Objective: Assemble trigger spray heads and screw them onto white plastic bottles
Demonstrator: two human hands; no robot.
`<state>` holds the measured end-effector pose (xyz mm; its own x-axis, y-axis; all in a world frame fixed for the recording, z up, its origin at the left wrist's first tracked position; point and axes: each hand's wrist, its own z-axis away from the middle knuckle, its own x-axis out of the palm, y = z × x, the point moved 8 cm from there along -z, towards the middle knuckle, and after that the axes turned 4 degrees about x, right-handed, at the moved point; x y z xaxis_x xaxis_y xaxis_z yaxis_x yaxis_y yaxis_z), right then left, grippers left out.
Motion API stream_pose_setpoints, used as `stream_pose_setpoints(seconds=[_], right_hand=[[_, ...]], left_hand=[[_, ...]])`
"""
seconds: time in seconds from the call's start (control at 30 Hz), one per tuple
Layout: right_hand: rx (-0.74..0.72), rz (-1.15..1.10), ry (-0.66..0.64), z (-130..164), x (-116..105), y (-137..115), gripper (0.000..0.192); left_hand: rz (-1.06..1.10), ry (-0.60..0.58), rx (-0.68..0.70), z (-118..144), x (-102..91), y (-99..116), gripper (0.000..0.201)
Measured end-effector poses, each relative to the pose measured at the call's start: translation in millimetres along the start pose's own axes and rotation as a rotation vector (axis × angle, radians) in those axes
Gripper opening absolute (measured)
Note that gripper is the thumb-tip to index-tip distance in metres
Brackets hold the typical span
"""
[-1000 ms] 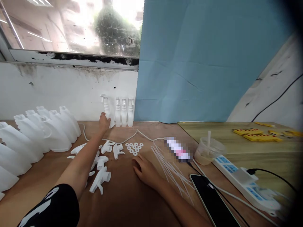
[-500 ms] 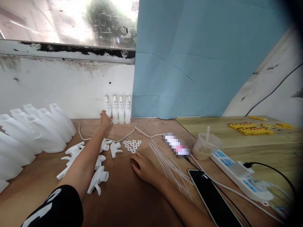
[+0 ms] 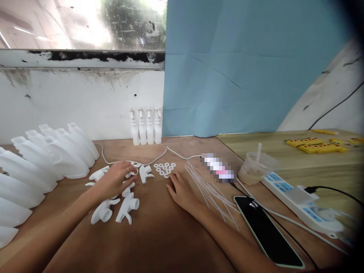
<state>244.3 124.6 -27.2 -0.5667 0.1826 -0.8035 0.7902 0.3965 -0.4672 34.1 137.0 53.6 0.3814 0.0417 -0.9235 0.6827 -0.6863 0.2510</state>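
My left hand (image 3: 118, 176) hovers over a loose group of white trigger spray heads (image 3: 127, 208), its fingers apart and nothing seen in them. Partly behind its fingertips lies one spray head (image 3: 132, 169). My right hand (image 3: 182, 189) rests on the table with fingers spread, close to the small white washers (image 3: 167, 167). Another spray head (image 3: 145, 173) lies between the two hands, left of the washers. Against the wall stands a row of several white spray bottles (image 3: 142, 131) with heads fitted.
Headless white bottles (image 3: 76, 151) crowd the left side. Thin white tubes (image 3: 209, 189) lie right of my right hand. Further right are a lit phone (image 3: 218, 168), a dark phone (image 3: 265, 231), a plastic cup (image 3: 256, 170) and a power strip (image 3: 301, 204). A white cable (image 3: 153, 161) crosses behind.
My left hand has left the bottle at the row's left end and come back toward me over the spray heads. My right hand stays by the washers. The view has shifted slightly.
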Motion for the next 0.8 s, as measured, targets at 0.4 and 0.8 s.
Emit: stream_pose_setpoints(seconds=[0.4,0.8], right_hand=[[-0.111,-0.167,-0.024,-1,2,-14,0.015],[0.004,-0.298,-0.034,-4,8,5,0.022]], left_hand=[[-0.149,-0.051,0.248,59,72.5,102,0.025],[0.121,0.23,0.168,30,83.4,64,0.026]])
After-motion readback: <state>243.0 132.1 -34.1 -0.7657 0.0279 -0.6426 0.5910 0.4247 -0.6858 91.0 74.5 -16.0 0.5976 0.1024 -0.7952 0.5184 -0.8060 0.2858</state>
